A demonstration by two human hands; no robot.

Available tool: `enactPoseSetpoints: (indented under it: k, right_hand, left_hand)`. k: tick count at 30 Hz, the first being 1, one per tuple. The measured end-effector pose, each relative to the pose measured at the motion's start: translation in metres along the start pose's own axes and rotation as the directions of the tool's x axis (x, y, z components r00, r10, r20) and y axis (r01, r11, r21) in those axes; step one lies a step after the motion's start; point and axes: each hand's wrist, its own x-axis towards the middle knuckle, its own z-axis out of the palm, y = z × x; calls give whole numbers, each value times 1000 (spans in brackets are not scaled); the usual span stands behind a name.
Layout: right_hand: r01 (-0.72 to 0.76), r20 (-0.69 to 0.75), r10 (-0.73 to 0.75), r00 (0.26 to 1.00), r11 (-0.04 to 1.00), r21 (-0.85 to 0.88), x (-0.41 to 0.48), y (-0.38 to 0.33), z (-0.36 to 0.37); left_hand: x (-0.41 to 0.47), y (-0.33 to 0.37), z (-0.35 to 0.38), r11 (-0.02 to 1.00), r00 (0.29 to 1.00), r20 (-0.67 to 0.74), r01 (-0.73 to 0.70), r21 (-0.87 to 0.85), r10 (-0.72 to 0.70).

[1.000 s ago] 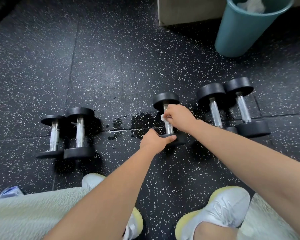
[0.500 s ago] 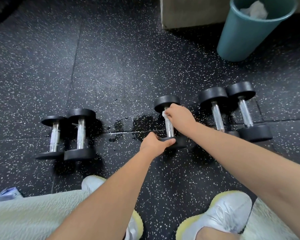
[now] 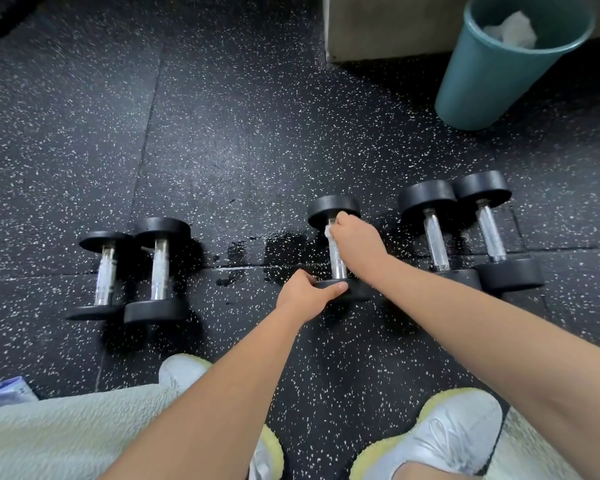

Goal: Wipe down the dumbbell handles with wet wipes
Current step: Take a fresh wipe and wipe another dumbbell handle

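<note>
On the floor (image 3: 222,150), left hand (image 3: 303,296) grips the dumbbell (image 3: 333,206) end to steady it, while right hand (image 3: 357,242) holds a wipe (image 3: 327,231) round the handle (image 3: 338,266).

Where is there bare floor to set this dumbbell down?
Bare floor lies between the left pair of dumbbells and the held dumbbell, partly wet, and beyond the row toward the bin. Crowded beside the right pair.

A teal bin (image 3: 492,74) stands on the speckled black rubber floor (image 3: 222,116) just beside a beige block (image 3: 378,26); a wet patch (image 3: 284,244) darkens one seam, white yellow-soled sneakers (image 3: 454,434) nearer
</note>
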Motion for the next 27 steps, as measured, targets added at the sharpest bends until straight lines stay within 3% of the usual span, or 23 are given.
enactPoseSetpoints:
  k: [5, 9, 12, 19, 27]
  right_hand:
    - [88, 74, -86, 994, 996, -26, -20, -6, 12]
    - [-50, -18, 51, 999, 998, 44, 5, -2, 8]
    - [-108, -3, 109, 994, 987, 122, 15, -5, 7]
    - [80, 32, -82, 996, 995, 60, -17, 0, 17]
    - [-68, -19, 71, 997, 988, 142, 14, 4, 16]
  left_hand:
    - [1, -3, -2, 1000, 1000, 6, -4, -26, 4]
    - [-1, -2, -3, 1000, 1000, 11, -10, -14, 10]
    - [-3, -3, 0, 1000, 1000, -13, -19, 4, 19]
    - [0, -2, -6, 998, 1000, 0, 17, 58, -17]
    - [-14, 30, -2, 984, 996, -33, 81, 158, -77]
